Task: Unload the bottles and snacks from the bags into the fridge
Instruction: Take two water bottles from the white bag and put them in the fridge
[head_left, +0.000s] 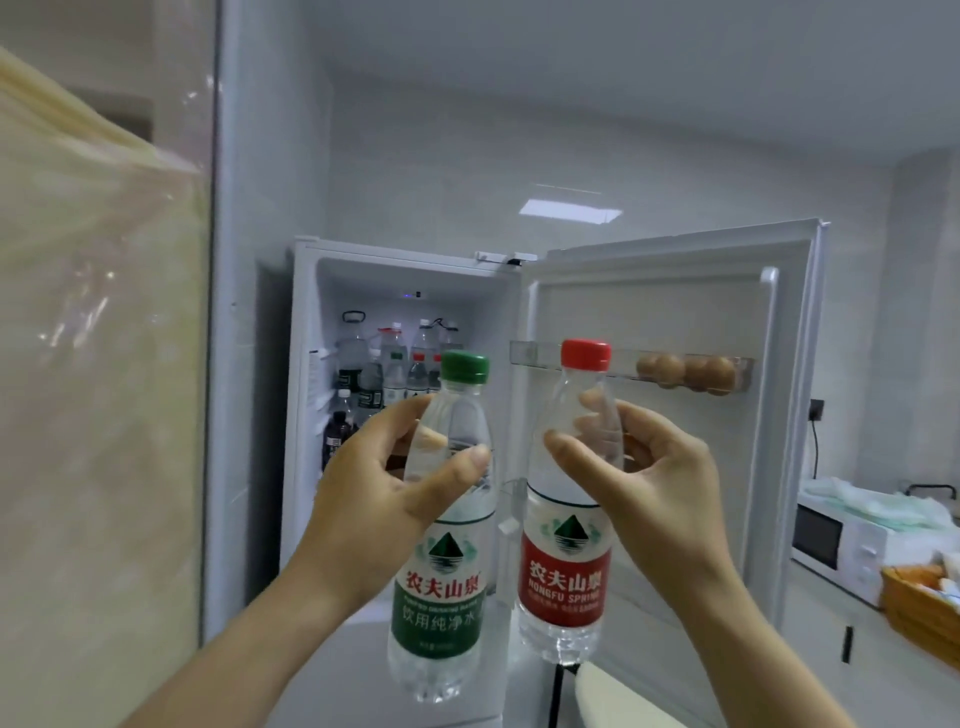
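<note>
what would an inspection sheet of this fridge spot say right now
surface: shelves of the fridge crowded with stored bottles
job's things: green-capped bottle and red-capped bottle, upright, held before the fridge
clutter: eggs in the door rack
hands: left hand grips the green-capped bottle; right hand grips the red-capped bottle
cables: dark cord hangs from a wall socket
surroundings: microwave and basket at right

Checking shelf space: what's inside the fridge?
Visible in the fridge: water bottles, dark bottles lower left. Lower shelves hidden behind left hand and green-label bottle.
</note>
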